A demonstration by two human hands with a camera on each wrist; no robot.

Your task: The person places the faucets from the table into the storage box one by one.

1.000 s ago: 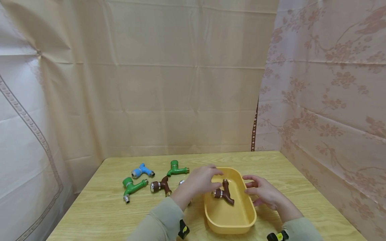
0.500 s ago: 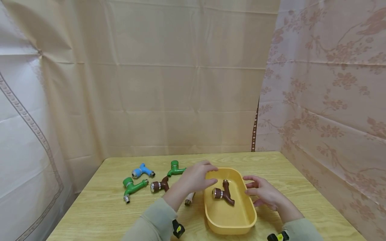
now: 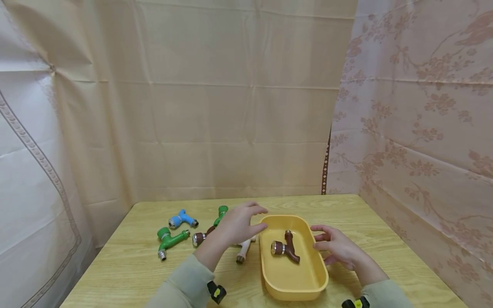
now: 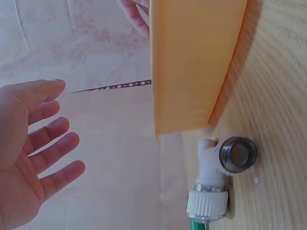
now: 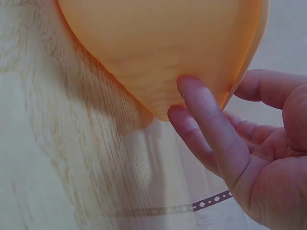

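Observation:
In the head view a brown tap (image 3: 285,247) lies inside the yellow plastic basin (image 3: 294,295). My left hand (image 3: 239,223) hovers left of the basin with fingers spread and nothing in them. Below it a white tap (image 3: 244,251), partly covered by that hand, lies on the table; the left wrist view shows its ribbed handle and metal threaded end. My right hand (image 3: 339,247) is at the basin's right side. In the right wrist view, its loosely bent fingers (image 5: 211,127) touch the outer wall.
On the wooden table (image 3: 115,265), left of the basin, lie a blue tap (image 3: 182,219), a green tap (image 3: 169,241), a second green tap (image 3: 221,214) and another brown tap (image 3: 200,238), the last two partly hidden by the left arm. Curtains (image 3: 231,107) hang behind the table.
My left hand has moved left, from over the basin's left rim to above the white tap, uncovering more of that tap. The right hand and basin stay practically still.

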